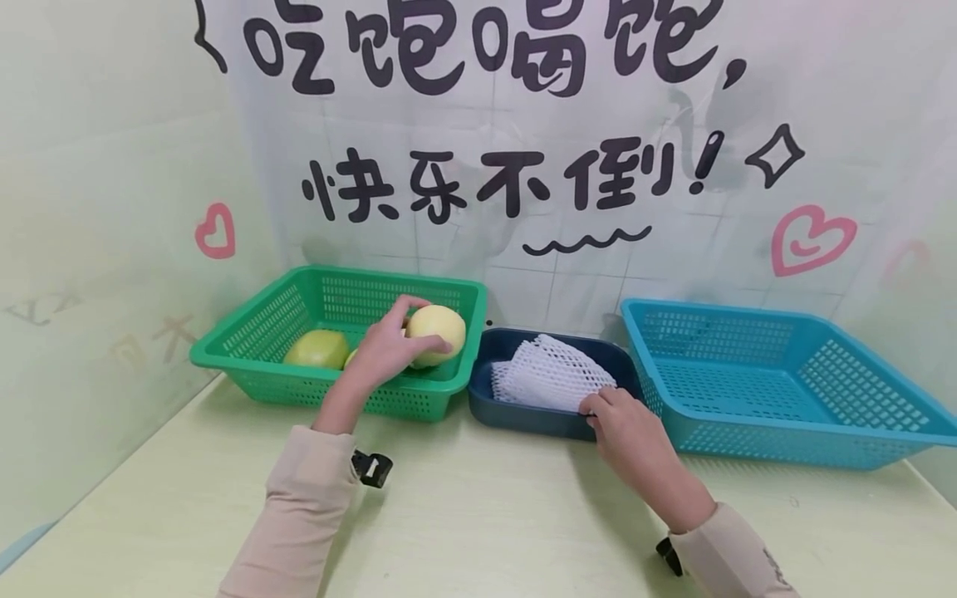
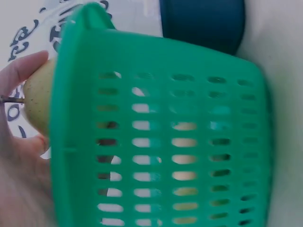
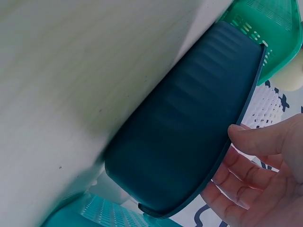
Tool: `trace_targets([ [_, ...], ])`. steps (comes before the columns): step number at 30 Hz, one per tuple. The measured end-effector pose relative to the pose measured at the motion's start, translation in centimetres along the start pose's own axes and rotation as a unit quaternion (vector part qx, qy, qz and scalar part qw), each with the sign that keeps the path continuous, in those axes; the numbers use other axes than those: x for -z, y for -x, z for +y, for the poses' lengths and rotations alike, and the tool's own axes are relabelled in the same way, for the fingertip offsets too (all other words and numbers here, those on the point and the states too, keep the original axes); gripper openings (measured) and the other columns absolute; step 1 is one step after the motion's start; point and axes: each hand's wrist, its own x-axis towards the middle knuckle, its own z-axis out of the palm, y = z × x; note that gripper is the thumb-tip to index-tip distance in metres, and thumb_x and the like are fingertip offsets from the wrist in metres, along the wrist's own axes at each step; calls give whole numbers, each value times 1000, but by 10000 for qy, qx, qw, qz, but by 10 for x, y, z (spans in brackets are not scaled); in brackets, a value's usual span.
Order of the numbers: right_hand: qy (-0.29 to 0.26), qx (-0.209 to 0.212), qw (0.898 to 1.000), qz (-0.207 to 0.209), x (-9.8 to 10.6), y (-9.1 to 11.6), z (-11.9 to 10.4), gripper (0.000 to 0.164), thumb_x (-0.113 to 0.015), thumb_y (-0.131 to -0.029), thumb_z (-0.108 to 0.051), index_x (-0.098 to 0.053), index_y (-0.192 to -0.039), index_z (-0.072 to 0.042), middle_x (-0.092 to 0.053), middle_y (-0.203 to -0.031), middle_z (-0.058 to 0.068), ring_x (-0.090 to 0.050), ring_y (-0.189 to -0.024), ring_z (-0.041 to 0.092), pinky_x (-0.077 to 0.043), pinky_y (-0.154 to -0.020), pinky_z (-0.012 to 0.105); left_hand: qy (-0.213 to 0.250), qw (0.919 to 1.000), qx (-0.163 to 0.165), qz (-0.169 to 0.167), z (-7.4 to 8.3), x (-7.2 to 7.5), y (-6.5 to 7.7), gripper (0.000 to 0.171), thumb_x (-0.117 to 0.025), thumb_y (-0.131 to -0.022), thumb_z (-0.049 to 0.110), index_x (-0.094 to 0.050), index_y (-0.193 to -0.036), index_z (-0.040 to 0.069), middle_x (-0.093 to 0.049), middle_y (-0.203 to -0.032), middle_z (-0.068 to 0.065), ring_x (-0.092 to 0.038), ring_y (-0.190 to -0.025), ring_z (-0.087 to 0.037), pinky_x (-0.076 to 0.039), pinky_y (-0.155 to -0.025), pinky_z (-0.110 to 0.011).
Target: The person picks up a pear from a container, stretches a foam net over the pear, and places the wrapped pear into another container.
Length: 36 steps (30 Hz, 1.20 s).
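My left hand grips a round pale-yellow pear over the right part of the green basket. The pear's stem shows in the left wrist view, where the basket wall covers part of the fruit. A yellow-green fruit lies in that basket, with more fruit half hidden behind the hand. My right hand pinches the near right end of a white foam fruit net at the front rim of the navy tray. In the right wrist view the thumb lies at the tray's rim, other fingertips hidden behind it.
A blue perforated basket stands right of the navy tray, close against it. More white netting lies at the tray's left side. All three containers line up along the back wall on a pale wooden table.
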Motion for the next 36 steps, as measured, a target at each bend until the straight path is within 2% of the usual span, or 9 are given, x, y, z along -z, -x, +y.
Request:
trace_targets([
  [8,-12,-59,10000,-59,0,0,0,13,-71,-76,2,-67,-84,-6,-64,-82,5,-59,-79,21,-53,-71,34,-118,9994,-178,-262,21,1,10,66,-71,-74,38,-40,-132,26,-52,-124,-12,-55,-98,-28,-46,-72,-34],
  [13,-6,-54,10000,-84,1,-1,-1,13,-71,-76,2,-67,-84,-7,-64,-81,5,-59,-78,21,-52,-70,34,-189,9975,-421,-533,34,1,19,69,-73,-73,34,-41,-134,23,-53,-122,-11,-55,-98,-27,-46,-74,-34],
  [19,11,-51,9999,-92,1,0,-1,13,-71,-76,2,-67,-84,-7,-64,-81,4,-59,-79,21,-53,-70,34,-533,9909,-816,-930,48,1,30,69,-74,-71,32,-46,-134,21,-56,-120,-9,-52,-101,-25,-45,-78,-36],
  [24,7,-44,10000,-89,2,0,-1,13,-71,-76,2,-67,-84,-7,-64,-82,5,-59,-79,21,-53,-70,34,-749,9842,-902,-1326,55,-2,38,68,-74,-71,33,-48,-132,24,-56,-114,-7,-50,-101,-24,-46,-75,-34],
  [29,40,-76,9999,-124,1,1,-1,13,-72,-76,1,-67,-85,-7,-64,-82,4,-59,-79,21,-53,-70,33,-1019,9727,-1054,-1797,61,-7,45,69,-74,-71,33,-46,-134,23,-59,-115,-5,-54,-94,-20,-45,-77,-33],
  [36,55,-152,9996,-221,-1,1,-1,14,-73,-76,0,-68,-86,-7,-65,-84,4,-59,-79,21,-53,-71,34,-1691,9460,-1165,-2509,66,-25,52,62,-75,-69,30,-53,-127,24,-61,-103,3,-51,-93,-16,-44,-76,-33],
])
